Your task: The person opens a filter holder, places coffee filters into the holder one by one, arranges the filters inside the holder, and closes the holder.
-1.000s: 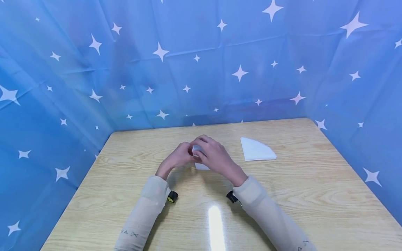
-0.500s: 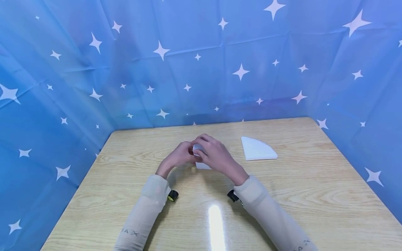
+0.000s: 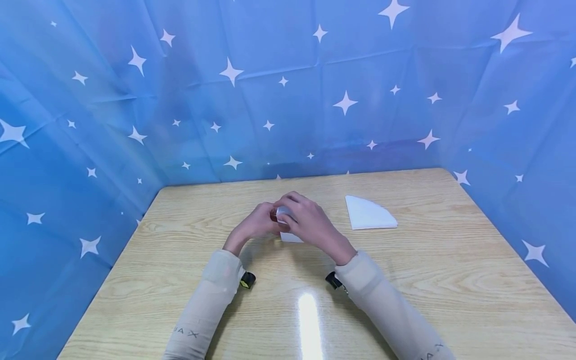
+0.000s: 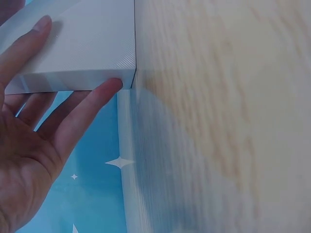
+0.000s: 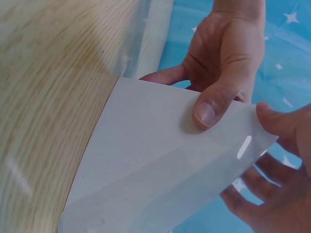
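Note:
A white, flat, wedge-shaped box (image 3: 290, 238) stands on edge on the wooden table, both hands around it. Its broad face (image 5: 131, 126) is finely ribbed, and a smooth, glossy band runs along its outer side in the right wrist view. My left hand (image 3: 258, 222) grips it with the thumb on the broad face and the fingers along the narrow side (image 4: 68, 80). My right hand (image 5: 286, 179) pinches the upper corner, thumb in front and fingers behind. In the head view, the right hand (image 3: 310, 220) hides much of the box.
A second white piece (image 3: 371, 214), shaped like a quarter circle, lies flat on the table (image 3: 450, 270) to the right of the hands. Blue cloth (image 3: 288, 115) with white stars hangs behind the table and at both sides. Light glares off the table's front.

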Available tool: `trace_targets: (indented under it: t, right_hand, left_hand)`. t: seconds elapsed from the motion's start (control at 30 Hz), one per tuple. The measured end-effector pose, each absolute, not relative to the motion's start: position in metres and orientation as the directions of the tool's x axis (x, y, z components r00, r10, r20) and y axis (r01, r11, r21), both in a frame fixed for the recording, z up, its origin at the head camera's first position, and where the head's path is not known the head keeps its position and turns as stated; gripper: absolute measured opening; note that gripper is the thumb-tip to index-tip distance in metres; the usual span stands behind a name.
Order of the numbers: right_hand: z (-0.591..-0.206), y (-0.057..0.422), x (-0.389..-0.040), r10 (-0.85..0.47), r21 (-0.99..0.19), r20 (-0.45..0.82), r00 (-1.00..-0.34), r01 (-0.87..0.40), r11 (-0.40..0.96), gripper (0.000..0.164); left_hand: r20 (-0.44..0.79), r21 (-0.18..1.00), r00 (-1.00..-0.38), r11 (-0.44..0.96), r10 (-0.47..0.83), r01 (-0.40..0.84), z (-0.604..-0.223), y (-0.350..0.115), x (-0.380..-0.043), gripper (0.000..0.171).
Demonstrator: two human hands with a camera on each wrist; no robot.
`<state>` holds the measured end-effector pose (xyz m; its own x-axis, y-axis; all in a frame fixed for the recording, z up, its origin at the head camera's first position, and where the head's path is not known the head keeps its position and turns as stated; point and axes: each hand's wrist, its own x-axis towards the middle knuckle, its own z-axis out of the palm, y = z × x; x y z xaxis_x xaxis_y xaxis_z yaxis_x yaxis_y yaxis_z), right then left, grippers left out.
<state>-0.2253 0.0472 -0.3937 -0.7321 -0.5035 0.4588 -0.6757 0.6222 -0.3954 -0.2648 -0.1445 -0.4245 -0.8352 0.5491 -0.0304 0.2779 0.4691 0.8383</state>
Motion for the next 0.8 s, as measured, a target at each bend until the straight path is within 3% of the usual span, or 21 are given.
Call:
trace_targets:
  t: [0.8]
  right_hand:
    - [-0.3901, 0.0501, -0.2264, -0.514, -0.416, 0.444, -0.734, -0.677, 0.607, 0.023]
  left_hand:
    - [-0.038, 0.854, -0.834, 0.451, 0.551, 0.260, -0.4253, -0.1451, -0.2650, 0.015]
